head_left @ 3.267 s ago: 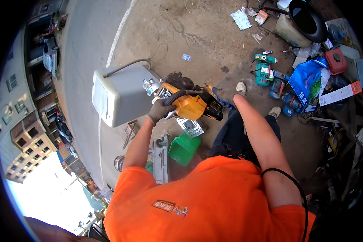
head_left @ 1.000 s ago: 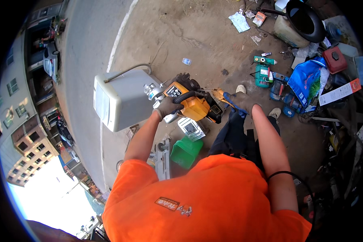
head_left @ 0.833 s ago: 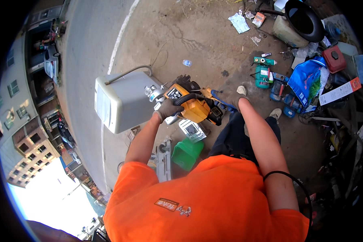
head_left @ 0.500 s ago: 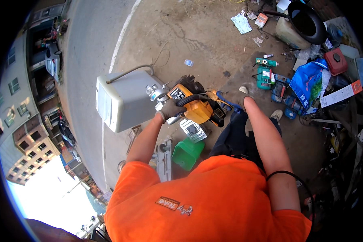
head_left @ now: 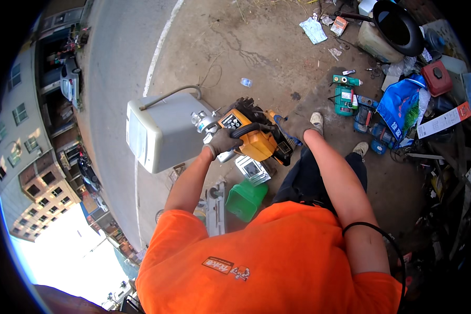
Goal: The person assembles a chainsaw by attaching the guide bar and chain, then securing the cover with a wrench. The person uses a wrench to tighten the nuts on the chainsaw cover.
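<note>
A yellow-and-black machine (head_left: 257,145) with a black curved handle and a silver metal fitting (head_left: 206,124) at its left end is in front of me. My left hand (head_left: 223,143), in a grey-brown work glove, is closed round the handle's left end. Also gloved, my right hand (head_left: 297,127) is closed on a blue-and-orange hand tool (head_left: 280,123) at the machine's right side. The tool's exact kind cannot be made out, nor whether it touches the machine.
A large white appliance casing (head_left: 167,128) with a hose stands left of the machine. Near me are a green bin (head_left: 246,201) and a metal frame (head_left: 215,209). Green pumps (head_left: 345,99), a blue bag (head_left: 400,110), a red fuel can (head_left: 437,78) and scrap lie to the right.
My right hand has shifted a little left and up with the tool, whose orange end now shows beside the machine. My left hand keeps its grip on the handle.
</note>
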Demonstrator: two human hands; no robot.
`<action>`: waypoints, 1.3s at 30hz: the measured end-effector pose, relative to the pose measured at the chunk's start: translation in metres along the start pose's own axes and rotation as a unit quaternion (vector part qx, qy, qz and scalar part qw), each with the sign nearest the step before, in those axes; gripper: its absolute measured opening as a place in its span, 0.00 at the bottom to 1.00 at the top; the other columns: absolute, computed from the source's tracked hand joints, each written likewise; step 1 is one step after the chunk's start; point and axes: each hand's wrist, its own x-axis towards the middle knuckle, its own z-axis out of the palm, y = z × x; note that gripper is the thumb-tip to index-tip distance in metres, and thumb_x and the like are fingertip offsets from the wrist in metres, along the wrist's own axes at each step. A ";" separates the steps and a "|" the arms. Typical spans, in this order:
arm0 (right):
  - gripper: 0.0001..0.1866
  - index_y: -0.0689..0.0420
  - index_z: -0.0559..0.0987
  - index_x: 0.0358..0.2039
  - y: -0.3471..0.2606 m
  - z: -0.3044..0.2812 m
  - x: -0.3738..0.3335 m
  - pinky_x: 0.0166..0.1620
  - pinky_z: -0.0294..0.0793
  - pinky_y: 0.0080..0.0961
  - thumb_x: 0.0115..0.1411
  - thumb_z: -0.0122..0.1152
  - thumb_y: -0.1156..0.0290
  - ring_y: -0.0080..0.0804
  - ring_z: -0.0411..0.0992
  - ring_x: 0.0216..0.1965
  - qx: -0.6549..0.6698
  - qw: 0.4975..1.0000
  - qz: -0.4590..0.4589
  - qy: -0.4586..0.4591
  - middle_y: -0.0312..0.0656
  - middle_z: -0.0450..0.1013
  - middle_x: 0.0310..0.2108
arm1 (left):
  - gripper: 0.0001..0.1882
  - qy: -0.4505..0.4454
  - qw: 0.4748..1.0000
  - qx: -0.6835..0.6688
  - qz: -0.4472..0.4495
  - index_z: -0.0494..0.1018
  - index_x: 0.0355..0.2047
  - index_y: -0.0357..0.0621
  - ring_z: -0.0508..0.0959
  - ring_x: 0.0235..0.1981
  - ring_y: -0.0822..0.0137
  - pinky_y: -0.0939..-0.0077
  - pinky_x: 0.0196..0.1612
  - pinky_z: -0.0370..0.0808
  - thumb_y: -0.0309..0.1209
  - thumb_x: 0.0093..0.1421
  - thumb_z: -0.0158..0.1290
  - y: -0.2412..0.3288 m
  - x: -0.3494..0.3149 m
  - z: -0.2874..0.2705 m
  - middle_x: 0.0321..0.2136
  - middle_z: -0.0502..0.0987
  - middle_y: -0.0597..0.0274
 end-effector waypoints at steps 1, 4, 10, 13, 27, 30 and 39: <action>0.34 0.61 0.80 0.48 0.000 0.001 -0.005 0.57 0.70 0.43 0.66 0.45 0.40 0.52 0.74 0.54 -0.016 1.000 -0.002 -0.006 0.58 0.76 0.50 | 0.13 -0.001 1.000 -0.002 -0.002 0.80 0.28 0.39 0.74 0.17 0.76 0.76 0.22 0.71 0.37 0.50 0.65 -0.001 0.001 0.001 0.17 0.75 0.68; 0.33 0.58 0.79 0.52 0.004 0.019 0.005 0.58 0.70 0.43 0.66 0.45 0.42 0.51 0.74 0.55 -0.084 0.996 0.000 0.030 0.54 0.75 0.52 | 0.16 -0.009 1.000 0.015 -0.015 0.80 0.30 0.39 0.76 0.22 0.71 0.73 0.28 0.73 0.40 0.50 0.65 0.004 0.002 0.000 0.20 0.77 0.64; 0.32 0.58 0.78 0.53 -0.015 0.010 -0.014 0.57 0.71 0.42 0.66 0.44 0.43 0.51 0.74 0.55 -0.088 0.996 0.014 0.028 0.50 0.75 0.53 | 0.21 -0.030 0.997 0.056 -0.040 0.81 0.35 0.38 0.81 0.30 0.61 0.66 0.39 0.76 0.43 0.48 0.64 0.014 0.003 -0.005 0.27 0.81 0.54; 0.32 0.58 0.79 0.52 -0.008 0.006 -0.021 0.57 0.71 0.42 0.66 0.45 0.43 0.52 0.73 0.55 -0.069 0.997 0.007 0.021 0.52 0.75 0.53 | 0.21 -0.027 0.997 0.057 -0.048 0.81 0.35 0.39 0.81 0.30 0.60 0.66 0.39 0.76 0.44 0.48 0.64 0.016 0.003 -0.006 0.27 0.81 0.53; 0.33 0.60 0.79 0.51 -0.017 0.013 -0.008 0.57 0.71 0.43 0.66 0.47 0.42 0.55 0.74 0.53 0.058 0.998 -0.006 0.023 0.59 0.75 0.51 | 0.18 0.012 0.998 -0.017 -0.060 0.81 0.35 0.38 0.79 0.22 0.69 0.71 0.28 0.75 0.41 0.50 0.63 0.014 -0.003 -0.006 0.23 0.80 0.60; 0.33 0.62 0.80 0.50 -0.019 0.012 -0.006 0.56 0.71 0.43 0.66 0.47 0.42 0.55 0.74 0.53 0.046 0.999 0.001 0.008 0.59 0.75 0.50 | 0.17 0.021 0.998 -0.021 -0.058 0.81 0.34 0.39 0.78 0.21 0.70 0.72 0.27 0.75 0.40 0.51 0.63 0.012 -0.003 -0.005 0.22 0.79 0.60; 0.33 0.57 0.79 0.51 0.043 0.016 0.034 0.50 0.73 0.38 0.66 0.46 0.39 0.49 0.75 0.50 -0.001 1.000 0.016 0.014 0.52 0.76 0.51 | 0.15 0.061 0.992 -0.085 -0.072 0.80 0.28 0.37 0.75 0.19 0.74 0.75 0.23 0.72 0.38 0.50 0.66 0.006 -0.009 0.000 0.21 0.78 0.64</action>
